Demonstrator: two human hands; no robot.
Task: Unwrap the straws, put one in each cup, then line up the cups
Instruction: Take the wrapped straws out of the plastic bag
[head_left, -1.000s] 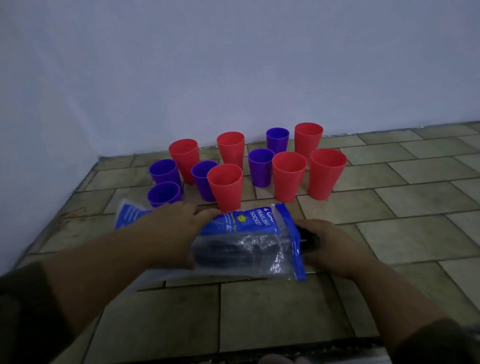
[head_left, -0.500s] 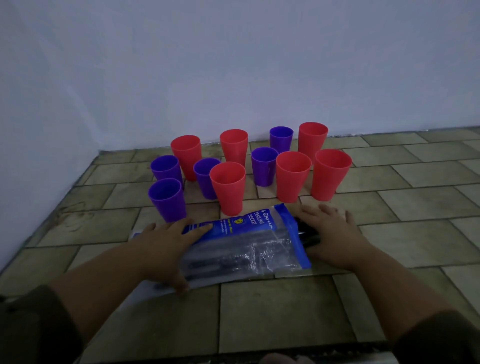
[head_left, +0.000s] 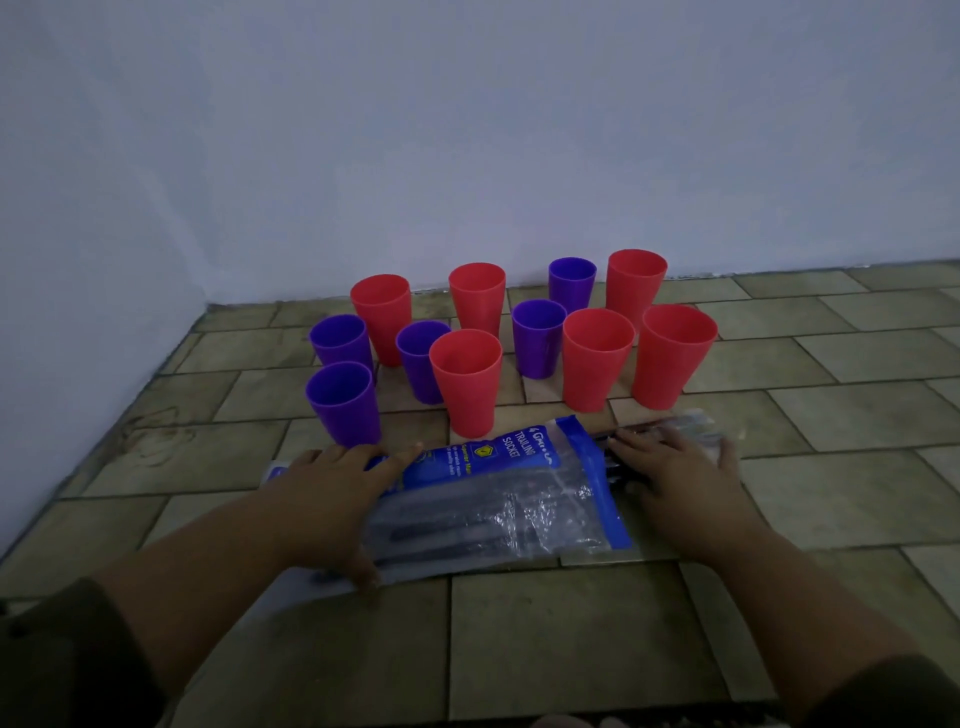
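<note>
A clear and blue plastic bag (head_left: 519, 499) lies flat on the tiled floor (head_left: 571, 634), with dark straws (head_left: 457, 538) showing through it. My left hand (head_left: 332, 493) rests on the bag's left part, fingers spread and fairly straight, thumb at its near edge. My right hand (head_left: 675, 478) lies flat on the bag's right end, where dark straw ends (head_left: 623, 432) poke out under the fingertips. Behind the bag stand several upright empty cups in a loose cluster, among them a red cup (head_left: 465, 384) in front and a purple cup (head_left: 343, 402) at the front left.
A pale wall (head_left: 467, 156) closes the scene behind the cups and runs down the left side. Bare floor tiles stretch to the right of the cups and in front of the bag. My dark sleeves show at both lower corners.
The bag came down from a raised, held position and now lies flat on the floor. My left hand loosened to a flat rest; my right hand slid out along the bag's right end.
</note>
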